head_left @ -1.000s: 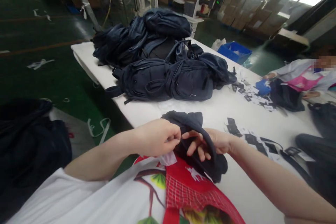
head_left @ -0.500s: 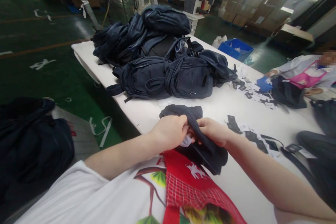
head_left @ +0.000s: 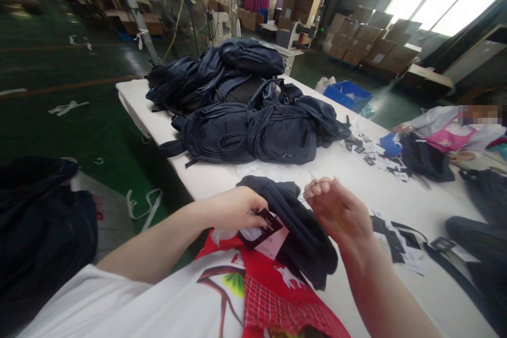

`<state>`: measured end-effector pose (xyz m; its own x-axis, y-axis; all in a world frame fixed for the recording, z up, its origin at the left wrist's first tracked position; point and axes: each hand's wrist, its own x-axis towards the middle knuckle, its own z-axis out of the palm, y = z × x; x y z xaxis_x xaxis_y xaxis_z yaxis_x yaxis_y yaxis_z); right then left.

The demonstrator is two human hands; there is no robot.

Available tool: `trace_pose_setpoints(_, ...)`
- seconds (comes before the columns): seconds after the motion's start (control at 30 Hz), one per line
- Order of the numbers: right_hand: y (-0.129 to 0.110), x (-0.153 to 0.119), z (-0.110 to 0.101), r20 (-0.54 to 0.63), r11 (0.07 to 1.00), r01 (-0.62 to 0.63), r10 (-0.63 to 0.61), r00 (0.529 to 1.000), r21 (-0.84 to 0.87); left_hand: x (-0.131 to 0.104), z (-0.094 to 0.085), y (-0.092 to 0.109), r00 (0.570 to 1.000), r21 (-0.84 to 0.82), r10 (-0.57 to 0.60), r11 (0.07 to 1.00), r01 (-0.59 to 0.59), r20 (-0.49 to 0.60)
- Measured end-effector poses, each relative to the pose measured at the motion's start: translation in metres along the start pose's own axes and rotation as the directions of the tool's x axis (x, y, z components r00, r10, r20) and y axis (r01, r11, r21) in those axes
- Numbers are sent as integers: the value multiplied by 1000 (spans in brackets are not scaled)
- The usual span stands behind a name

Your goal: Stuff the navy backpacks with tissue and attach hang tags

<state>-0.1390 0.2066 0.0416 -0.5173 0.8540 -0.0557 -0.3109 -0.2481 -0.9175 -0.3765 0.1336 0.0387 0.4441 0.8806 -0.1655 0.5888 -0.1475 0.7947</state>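
Note:
A dark navy bag [head_left: 304,232] lies bunched at the near edge of the white table [head_left: 348,195], against the red apron. My left hand [head_left: 247,208] is closed on a black hang tag [head_left: 270,226] at the bag's left side, with a pale pink tag [head_left: 273,245] hanging beside it. Above the bag's right side, my right hand [head_left: 336,203] pinches a thin dark string [head_left: 307,190] between curled fingers.
Navy backpacks [head_left: 253,132] are piled across the table. Loose tags [head_left: 396,245] and a strap lie at the right. Beyond them a person in a pink apron [head_left: 447,137] handles a dark bag. More dark bags [head_left: 43,216] stand at lower left.
My right hand has moved away from the bag to the right and up, drawing out the string. The black and pink tags now show by my left hand, which has shifted left and down.

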Motion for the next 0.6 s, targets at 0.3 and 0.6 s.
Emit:
trace_pose_setpoints(0.3,4,-9,-9,153,896,227,-181,971,-383,21,-11,-12,952,-672,-160,678,299,261)
trace_pose_setpoints(0.6,-33,-41,45,762,105,772,-121,636,-627,28,-1,-7,951,-810,-207,500,305,230)
